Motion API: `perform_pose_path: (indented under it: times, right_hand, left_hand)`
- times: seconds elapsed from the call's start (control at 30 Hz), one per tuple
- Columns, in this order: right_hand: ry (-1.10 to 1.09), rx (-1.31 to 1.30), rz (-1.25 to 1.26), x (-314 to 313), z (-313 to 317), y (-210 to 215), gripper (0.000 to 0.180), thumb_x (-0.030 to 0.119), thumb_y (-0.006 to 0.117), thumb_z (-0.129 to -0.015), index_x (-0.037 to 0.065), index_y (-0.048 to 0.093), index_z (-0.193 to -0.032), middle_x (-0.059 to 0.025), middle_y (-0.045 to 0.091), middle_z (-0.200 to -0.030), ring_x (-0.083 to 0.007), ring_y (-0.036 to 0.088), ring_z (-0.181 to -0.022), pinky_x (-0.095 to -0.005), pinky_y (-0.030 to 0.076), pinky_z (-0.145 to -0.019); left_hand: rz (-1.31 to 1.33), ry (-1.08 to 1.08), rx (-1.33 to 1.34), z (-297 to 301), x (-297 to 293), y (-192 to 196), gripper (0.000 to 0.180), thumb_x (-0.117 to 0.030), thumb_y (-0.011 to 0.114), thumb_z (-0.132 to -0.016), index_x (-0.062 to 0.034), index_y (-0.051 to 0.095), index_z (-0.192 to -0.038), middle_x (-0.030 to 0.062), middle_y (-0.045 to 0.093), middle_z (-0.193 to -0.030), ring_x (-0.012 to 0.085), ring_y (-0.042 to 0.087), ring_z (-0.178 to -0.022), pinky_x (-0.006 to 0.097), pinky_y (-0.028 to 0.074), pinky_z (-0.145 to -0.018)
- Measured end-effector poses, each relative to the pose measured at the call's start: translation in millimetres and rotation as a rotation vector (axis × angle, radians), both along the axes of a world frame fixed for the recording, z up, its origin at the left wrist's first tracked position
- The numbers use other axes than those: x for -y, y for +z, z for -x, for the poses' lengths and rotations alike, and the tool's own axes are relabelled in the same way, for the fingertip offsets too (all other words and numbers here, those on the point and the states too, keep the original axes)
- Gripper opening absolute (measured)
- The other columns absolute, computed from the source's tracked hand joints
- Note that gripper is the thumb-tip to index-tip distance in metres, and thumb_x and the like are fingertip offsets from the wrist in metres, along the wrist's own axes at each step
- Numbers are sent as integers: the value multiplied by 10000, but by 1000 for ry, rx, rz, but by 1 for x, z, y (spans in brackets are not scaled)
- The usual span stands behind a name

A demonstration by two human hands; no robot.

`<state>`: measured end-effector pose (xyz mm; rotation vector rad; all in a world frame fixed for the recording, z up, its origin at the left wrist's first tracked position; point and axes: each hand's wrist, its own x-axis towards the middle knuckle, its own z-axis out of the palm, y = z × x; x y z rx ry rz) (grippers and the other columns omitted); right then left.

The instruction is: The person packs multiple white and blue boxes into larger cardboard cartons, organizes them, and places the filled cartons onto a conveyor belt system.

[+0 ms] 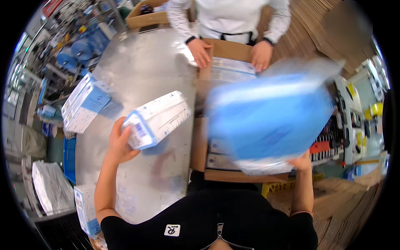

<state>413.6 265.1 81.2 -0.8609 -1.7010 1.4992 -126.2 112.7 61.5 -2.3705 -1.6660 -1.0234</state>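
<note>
My left hand [120, 143] grips one end of a white and light-blue carton [162, 118], tilted over the metal table. My right hand [301, 160] holds the lower right corner of a large blue and white package [271, 118], smeared by motion; its exact kind I cannot make out. The package hangs over an open cardboard box [198, 156] and hides much of its inside. White and blue cartons [233, 68] lie in that box at its far end, and more show at its near end. Another carton [85, 104] rests at the table's left edge.
Across from me, a person in white [227, 18] has both hands on the box's far rim. The metal table [137, 54] spreads to the left, with machinery [79, 50] beyond it. One more carton [86, 208] sits at lower left. Flattened cardboard [308, 25] is stacked at right.
</note>
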Motion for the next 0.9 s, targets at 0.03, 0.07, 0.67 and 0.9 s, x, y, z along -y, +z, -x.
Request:
perform_pose_path:
  times: [0.03,0.07,0.67,0.9]
  right_hand:
    - [-78,-166,141,8,-47,-19,749,320,720,-694,18,391,-1296,-149,535,-1178,-291,543,-1074,-389,468,-907]
    - [-154,-341,267,16,-90,-37,699,332,671,-747,20,390,-1305,-149,528,-1209,-292,561,-1061,-389,484,-895]
    - [-33,669,-667,13,-20,7,604,151,759,-604,163,554,-1172,-203,513,-1117,-386,509,-1033,-455,437,-827]
    - [504,1403,-877,-57,37,-255,773,75,581,-775,345,246,-1417,-110,83,-1518,-341,88,-1389,-614,113,-1058]
  left_hand:
    - [-40,-71,109,-23,-14,9,944,-108,704,-524,-180,330,-1389,248,392,-1289,407,430,-1156,459,366,-946]
    - [-75,-141,230,-44,-26,13,946,-119,700,-536,-176,312,-1397,252,385,-1295,407,435,-1158,463,363,-950]
    - [1572,-339,-338,-319,-129,-279,654,-524,417,-878,-78,397,-1356,253,402,-1340,378,409,-1225,428,338,-1004]
    - [1644,-303,38,-299,-111,-205,636,-520,409,-897,-37,455,-1308,220,438,-1332,358,409,-1235,397,338,-1016]
